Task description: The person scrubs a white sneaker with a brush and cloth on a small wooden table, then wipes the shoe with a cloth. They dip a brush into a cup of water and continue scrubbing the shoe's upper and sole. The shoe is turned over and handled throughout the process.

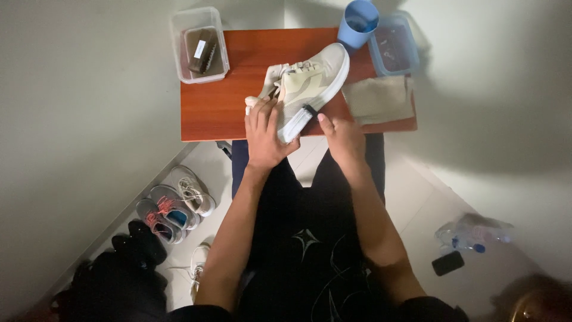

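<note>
Your left hand (263, 134) clasps the cream sneaker (308, 80); right hand (341, 138) pinches a brush (298, 120) (probably). Keep strokes short along the midsole.

Home corner, shoes (176, 209) lined along wall, tiled floor (417, 203)

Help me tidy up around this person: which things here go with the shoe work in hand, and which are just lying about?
In use: cream sneaker steadied by the left hand; small brush in the right hand; blue cup; cloth; two plastic tubs; wooden table.

Lying about: shoes along the wall; plastic bottle; dark phone.
</note>
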